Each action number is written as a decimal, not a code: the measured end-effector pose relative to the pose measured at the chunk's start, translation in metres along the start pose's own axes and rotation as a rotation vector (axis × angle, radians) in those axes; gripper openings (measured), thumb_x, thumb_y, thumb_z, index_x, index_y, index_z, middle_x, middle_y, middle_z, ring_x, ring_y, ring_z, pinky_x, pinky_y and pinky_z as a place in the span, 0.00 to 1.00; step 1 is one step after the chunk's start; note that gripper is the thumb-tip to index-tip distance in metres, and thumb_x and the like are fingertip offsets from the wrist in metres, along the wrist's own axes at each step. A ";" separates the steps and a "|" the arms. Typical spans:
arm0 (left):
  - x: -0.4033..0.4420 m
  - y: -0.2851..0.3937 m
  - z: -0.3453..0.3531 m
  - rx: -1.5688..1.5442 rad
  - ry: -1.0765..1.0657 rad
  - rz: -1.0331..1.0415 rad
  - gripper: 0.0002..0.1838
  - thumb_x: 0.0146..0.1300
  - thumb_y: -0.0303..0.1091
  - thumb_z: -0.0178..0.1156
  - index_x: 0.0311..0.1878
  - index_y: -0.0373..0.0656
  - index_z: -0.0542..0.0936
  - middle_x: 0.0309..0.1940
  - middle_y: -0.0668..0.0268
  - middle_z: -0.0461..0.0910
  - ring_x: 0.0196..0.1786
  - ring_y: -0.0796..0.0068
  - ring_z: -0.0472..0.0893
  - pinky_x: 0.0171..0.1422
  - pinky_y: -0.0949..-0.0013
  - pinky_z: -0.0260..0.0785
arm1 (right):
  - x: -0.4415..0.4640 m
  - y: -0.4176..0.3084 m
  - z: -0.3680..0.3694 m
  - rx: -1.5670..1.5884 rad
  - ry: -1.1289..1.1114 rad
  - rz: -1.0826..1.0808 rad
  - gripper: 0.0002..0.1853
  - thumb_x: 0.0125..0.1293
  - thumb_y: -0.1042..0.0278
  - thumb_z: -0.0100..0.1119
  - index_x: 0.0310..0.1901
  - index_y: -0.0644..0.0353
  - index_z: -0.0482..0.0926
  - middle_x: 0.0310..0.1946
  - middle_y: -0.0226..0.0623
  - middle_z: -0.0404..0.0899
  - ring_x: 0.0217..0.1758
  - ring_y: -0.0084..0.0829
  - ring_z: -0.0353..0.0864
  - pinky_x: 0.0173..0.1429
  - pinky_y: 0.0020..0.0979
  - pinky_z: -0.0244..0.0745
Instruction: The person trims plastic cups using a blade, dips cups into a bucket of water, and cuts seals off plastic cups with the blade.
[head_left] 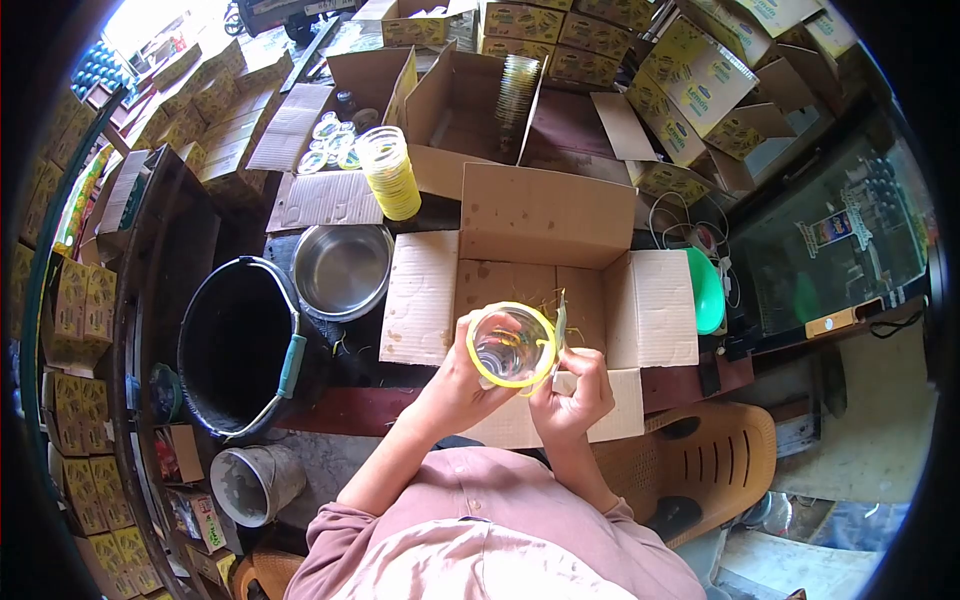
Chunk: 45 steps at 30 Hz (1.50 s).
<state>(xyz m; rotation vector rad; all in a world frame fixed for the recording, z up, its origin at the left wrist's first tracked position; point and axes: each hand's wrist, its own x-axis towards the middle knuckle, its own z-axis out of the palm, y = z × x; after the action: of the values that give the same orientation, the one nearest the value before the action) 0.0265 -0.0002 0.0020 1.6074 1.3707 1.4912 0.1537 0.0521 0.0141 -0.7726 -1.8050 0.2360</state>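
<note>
My left hand (458, 375) is wrapped round a clear plastic jar (500, 362) with a yellow rim. The jar's open mouth faces up towards me, and its inside looks see-through. At the jar's right side, my right hand (577, 400) is closed in a pinch on a thin, pale greenish strip (561, 322) that stands up beside the rim. The exact kind of strip is not clear. Both hands are above the near side of an open cardboard box (548, 215), which has bits of straw-like scrap inside.
To the left are a black bucket (213, 350) with a teal handle grip, a steel bowl (343, 270) and a grey pail (258, 487). A stack of yellow-rimmed cups (393, 180) stands behind. A green bowl (704, 290) and a plastic chair (715, 460) are at right.
</note>
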 end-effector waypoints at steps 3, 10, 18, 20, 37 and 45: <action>0.000 -0.001 0.000 -0.012 -0.012 0.031 0.36 0.50 0.28 0.66 0.58 0.38 0.53 0.49 0.55 0.66 0.53 0.63 0.71 0.57 0.64 0.64 | 0.005 0.005 -0.002 0.061 -0.028 0.044 0.09 0.49 0.77 0.62 0.30 0.63 0.71 0.23 0.38 0.73 0.24 0.30 0.74 0.29 0.24 0.68; 0.002 -0.004 -0.002 -0.086 0.000 -0.007 0.38 0.49 0.27 0.66 0.59 0.37 0.54 0.51 0.56 0.65 0.54 0.64 0.70 0.58 0.65 0.64 | -0.001 0.006 -0.002 0.134 -0.041 0.093 0.08 0.49 0.78 0.62 0.29 0.63 0.71 0.23 0.37 0.74 0.25 0.28 0.74 0.29 0.24 0.68; 0.002 -0.010 -0.006 -0.068 -0.031 0.039 0.38 0.45 0.27 0.67 0.58 0.37 0.58 0.49 0.57 0.64 0.53 0.64 0.70 0.56 0.67 0.65 | 0.001 0.009 -0.008 0.177 -0.096 0.161 0.08 0.49 0.78 0.62 0.28 0.63 0.71 0.23 0.37 0.74 0.25 0.28 0.74 0.30 0.24 0.68; 0.005 -0.009 -0.009 -0.045 -0.046 0.058 0.38 0.43 0.27 0.67 0.58 0.37 0.58 0.48 0.58 0.64 0.52 0.64 0.70 0.56 0.67 0.65 | 0.002 0.007 -0.009 0.162 -0.094 0.144 0.07 0.50 0.79 0.61 0.27 0.63 0.71 0.22 0.37 0.74 0.25 0.26 0.73 0.30 0.23 0.67; 0.010 -0.018 -0.008 -0.259 -0.189 0.073 0.37 0.38 0.30 0.67 0.54 0.37 0.62 0.47 0.60 0.65 0.50 0.69 0.70 0.55 0.70 0.63 | 0.000 0.011 -0.015 0.268 -0.156 0.256 0.08 0.50 0.81 0.61 0.27 0.64 0.69 0.23 0.33 0.71 0.27 0.19 0.72 0.31 0.19 0.68; 0.015 -0.028 0.006 -0.401 0.005 0.056 0.36 0.45 0.27 0.68 0.57 0.40 0.59 0.50 0.61 0.66 0.53 0.71 0.70 0.55 0.68 0.65 | 0.005 0.017 -0.010 0.281 -0.088 0.272 0.07 0.52 0.82 0.59 0.28 0.64 0.69 0.26 0.33 0.71 0.28 0.18 0.72 0.32 0.18 0.70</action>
<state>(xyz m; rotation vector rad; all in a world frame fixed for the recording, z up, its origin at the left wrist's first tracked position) 0.0217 0.0246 -0.0189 1.3948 0.9565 1.6764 0.1678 0.0662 0.0133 -0.8132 -1.6971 0.6957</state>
